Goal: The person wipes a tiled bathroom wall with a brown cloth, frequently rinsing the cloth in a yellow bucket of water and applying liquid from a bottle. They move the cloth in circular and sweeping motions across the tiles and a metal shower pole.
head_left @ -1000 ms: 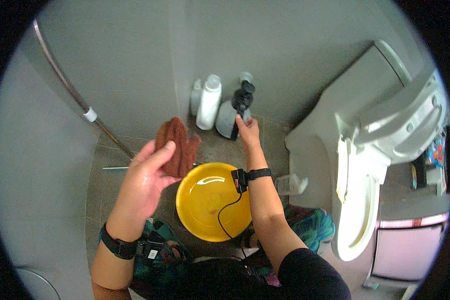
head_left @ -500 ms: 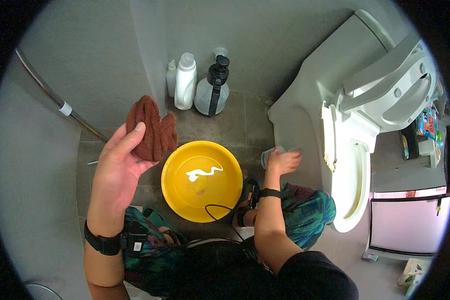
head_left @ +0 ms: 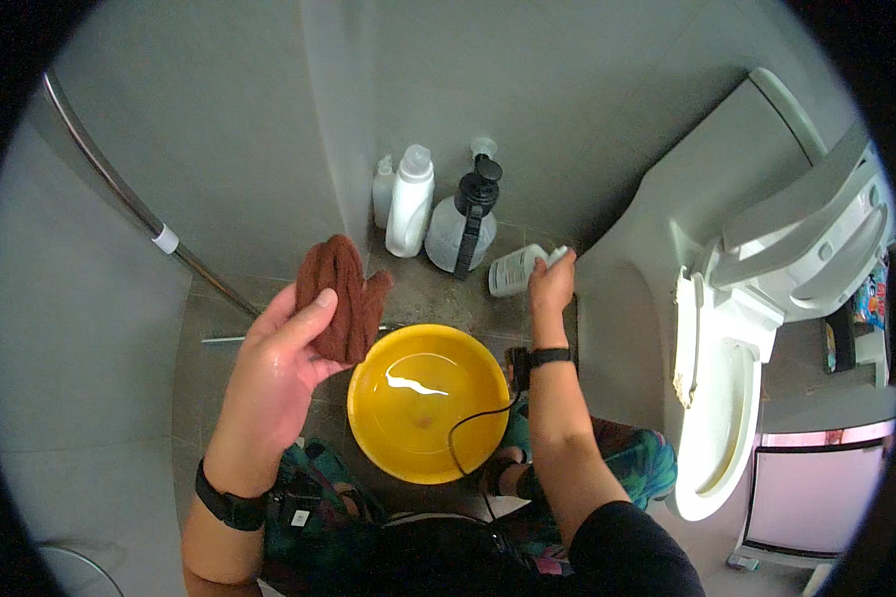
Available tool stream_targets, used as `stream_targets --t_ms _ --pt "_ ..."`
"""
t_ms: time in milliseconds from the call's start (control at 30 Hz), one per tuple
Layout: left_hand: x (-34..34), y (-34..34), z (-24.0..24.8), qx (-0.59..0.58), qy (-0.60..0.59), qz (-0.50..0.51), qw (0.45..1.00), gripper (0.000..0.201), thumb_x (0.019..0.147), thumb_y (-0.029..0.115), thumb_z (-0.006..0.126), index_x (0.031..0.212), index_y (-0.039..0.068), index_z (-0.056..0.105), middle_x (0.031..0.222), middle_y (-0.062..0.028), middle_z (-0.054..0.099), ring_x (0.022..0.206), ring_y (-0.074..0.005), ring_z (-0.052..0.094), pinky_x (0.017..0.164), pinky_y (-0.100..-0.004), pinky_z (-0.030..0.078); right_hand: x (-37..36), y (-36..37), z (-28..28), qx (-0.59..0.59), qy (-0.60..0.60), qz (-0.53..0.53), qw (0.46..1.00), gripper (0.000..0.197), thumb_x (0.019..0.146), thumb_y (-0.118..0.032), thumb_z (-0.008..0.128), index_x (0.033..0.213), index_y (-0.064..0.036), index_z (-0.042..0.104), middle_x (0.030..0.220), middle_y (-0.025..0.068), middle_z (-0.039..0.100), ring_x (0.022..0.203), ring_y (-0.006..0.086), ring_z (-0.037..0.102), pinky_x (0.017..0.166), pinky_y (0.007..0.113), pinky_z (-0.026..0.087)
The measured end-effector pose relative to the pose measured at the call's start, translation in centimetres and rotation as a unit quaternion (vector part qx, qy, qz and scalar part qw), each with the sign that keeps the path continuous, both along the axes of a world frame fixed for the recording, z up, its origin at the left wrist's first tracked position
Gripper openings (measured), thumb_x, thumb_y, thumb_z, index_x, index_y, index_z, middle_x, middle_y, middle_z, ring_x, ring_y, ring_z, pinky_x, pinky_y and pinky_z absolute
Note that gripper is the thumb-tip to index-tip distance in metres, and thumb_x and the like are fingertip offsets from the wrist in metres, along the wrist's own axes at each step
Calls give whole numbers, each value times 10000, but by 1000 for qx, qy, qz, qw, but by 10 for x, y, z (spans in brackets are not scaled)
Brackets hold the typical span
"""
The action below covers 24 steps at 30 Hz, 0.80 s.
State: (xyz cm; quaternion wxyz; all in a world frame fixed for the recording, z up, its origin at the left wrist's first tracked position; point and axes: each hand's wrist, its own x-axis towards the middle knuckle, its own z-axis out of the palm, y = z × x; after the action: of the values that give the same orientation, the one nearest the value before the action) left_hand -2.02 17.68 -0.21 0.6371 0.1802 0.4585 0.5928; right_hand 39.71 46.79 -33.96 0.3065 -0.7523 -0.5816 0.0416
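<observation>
My left hand [head_left: 294, 333] is closed on a bunched brown cloth [head_left: 340, 298], thumb on top, held up at the left edge of a yellow basin [head_left: 428, 468]. Water with a bright reflection lies in the basin. My right hand [head_left: 553, 284] grips a whitish pump bottle [head_left: 514, 272] near its top. The bottle tilts to the left above the floor, right of a clear spray bottle [head_left: 456, 239] with a black pump head. A dark cable [head_left: 456, 448] crosses the basin's right edge.
A white detergent bottle [head_left: 409, 209] and a smaller bottle [head_left: 383, 194] stand in the wall corner. The white toilet [head_left: 702, 478], its lid raised, takes up the right side. A metal pipe [head_left: 119, 179] runs along the left wall.
My right hand has moved up, carrying the pump bottle away from beside the toilet base toward the spray bottle. The left hand still holds the cloth. The whole view has shifted.
</observation>
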Motion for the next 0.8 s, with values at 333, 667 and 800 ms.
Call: stream_targets --t_ms 333,667,800 --pt "-29 17 -6 -36 9 27 999 563 1357 297 784 1845 26 710 1698 -146 862 1491 -276 874 1257 -543 718 -70 171 -27 -102 -28 81 991 672 1252 -349 882 1776 16 674 1577 344 869 1431 576 851 1201 661 692" --pt "-49 -16 11 5 -37 26 999 529 1392 399 743 1833 107 734 1683 -82 876 1482 -247 861 1227 -521 692 -62 97 46 74 52 61 994 631 1287 -419 846 1716 32 742 1460 318 919 1343 523 885 1169 608 699" --pt "-53 -47 21 1 -32 45 998 539 1390 456 744 1829 145 747 1636 -64 892 1391 -232 869 1161 -478 680 -148 -11 170 146 299 240 912 522 1341 -413 792 1621 27 813 1357 199 916 1264 345 848 1117 495 690"
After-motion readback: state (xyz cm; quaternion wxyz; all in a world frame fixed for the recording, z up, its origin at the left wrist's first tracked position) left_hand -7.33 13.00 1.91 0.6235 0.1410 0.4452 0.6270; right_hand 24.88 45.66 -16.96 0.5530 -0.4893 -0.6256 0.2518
